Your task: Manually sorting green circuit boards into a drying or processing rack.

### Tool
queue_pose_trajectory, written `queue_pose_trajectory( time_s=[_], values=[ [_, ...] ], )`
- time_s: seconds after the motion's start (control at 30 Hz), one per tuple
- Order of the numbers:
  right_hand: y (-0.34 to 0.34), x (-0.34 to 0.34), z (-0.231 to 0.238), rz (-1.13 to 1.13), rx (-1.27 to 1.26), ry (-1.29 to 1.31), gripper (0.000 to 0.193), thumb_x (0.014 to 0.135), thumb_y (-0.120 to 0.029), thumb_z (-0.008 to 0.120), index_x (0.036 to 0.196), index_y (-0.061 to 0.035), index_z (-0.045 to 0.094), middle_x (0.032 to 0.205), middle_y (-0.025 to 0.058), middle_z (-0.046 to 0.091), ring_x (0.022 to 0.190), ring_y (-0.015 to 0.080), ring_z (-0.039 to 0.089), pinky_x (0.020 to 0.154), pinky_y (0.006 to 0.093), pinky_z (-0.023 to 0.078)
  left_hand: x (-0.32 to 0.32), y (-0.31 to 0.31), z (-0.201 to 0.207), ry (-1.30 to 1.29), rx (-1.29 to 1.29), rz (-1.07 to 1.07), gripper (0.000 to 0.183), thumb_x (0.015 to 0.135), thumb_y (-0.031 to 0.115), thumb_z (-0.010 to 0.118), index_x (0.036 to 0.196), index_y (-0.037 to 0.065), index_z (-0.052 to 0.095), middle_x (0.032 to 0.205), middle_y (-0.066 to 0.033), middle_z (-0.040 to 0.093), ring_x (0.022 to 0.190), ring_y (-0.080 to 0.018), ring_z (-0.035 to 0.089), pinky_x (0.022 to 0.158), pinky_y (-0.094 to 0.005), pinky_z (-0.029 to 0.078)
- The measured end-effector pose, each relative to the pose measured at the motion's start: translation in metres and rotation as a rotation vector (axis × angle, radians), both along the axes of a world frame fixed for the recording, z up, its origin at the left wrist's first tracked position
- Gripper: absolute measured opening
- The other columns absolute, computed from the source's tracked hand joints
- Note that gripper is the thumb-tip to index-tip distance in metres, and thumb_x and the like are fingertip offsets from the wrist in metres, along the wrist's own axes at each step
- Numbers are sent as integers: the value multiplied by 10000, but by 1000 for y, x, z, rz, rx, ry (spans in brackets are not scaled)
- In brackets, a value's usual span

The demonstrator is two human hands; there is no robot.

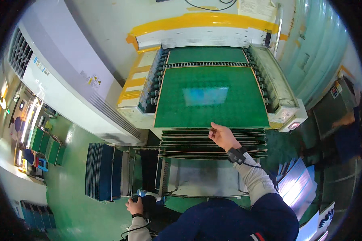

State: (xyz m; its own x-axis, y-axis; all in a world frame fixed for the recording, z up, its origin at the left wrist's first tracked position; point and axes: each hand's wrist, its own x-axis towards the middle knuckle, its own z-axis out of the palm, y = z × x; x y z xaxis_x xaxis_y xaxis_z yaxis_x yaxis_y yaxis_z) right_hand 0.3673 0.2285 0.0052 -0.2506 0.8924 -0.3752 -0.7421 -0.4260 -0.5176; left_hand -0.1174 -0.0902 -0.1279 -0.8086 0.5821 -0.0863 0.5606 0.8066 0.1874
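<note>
In the head view, taken as a clock face, the green panel (213, 108) lies flat on the roller conveyor (153, 100) between 12 and 2 o'clock, its near edge above a row of upright boards (177, 143). The right hand (223, 135), just off centre towards 4 o'clock, is at that edge with thumb and fingers bent; whether they grip the edge or only hover by it, I cannot tell. The left hand (134, 206), at 7 o'clock, is curled beside dark gear; its hold is unclear.

The main risk, I judge, is the near edge dropping onto the boards beneath if the panel travels too far out with only one hand near it. A lopsided pull could skew it against the side wheels. A fingertip dragged across the glossy face could mark it, and the cable (253, 165) from the black wrist device (236, 156) could snag on the upright edges.

The panel looks rectangular, thin and rigid, deep green with a faint mottled pattern, a pale blue reflection near its middle and narrow orange-tan borders. No crease or chip shows at this size. A second green panel (207, 55) lies behind it, towards 1 o'clock.
</note>
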Motion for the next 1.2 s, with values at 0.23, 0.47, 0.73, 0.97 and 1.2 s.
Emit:
queue_pose_trajectory(
  time_s=[0.23, 0.47, 0.73, 0.97, 1.2],
  values=[
    [14, -1, -6, -20, -19, -33, 166, 897, -191, 687, 907, -67, 576, 801, 57, 569, 714, 190, 584, 652, 332, 493, 3, -4, 4, -11, -3, 18, 707, 731, 479, 704, 1250, 29, 538, 1165, -264, 524, 1079, -469, 520, 950, -540, 420],
    [20, -1, -10, -34, -24, -41, 183, 904, -203, 680, 899, -65, 561, 810, 57, 548, 729, 198, 583, 662, 329, 495, 9, -2, 10, -11, -9, 56, 716, 738, 483, 705, 1266, 29, 534, 1210, -264, 518, 1102, -463, 516, 959, -527, 422],
    [24, -4, -5, -25, -6, -58, 158, 909, -185, 655, 885, -67, 552, 791, 60, 556, 755, 213, 599, 691, 347, 505, 6, -5, 5, 2, 2, 35, 717, 739, 472, 705, 1278, 31, 533, 1233, -262, 514, 1103, -462, 516, 960, -517, 423],
    [32, 0, -7, 17, 31, -82, 144, 916, -204, 620, 919, -67, 573, 923, 97, 649, 788, 207, 622, 730, 355, 513, 2, 0, 1, -6, -7, 31, 709, 745, 489, 696, 1277, 45, 546, 1195, -259, 535, 1090, -462, 521, 958, -523, 420],
    [2, -3, 13, 222, 119, -321, 305, 952, -327, 573, 1066, -49, 629, 1022, 96, 695, 776, 164, 641, 723, 318, 521, 1, 0, -2, 13, -43, -5, 702, 769, 502, 674, 1303, 68, 535, 1165, -271, 543, 1056, -474, 536, 939, -534, 426]
  ],
)
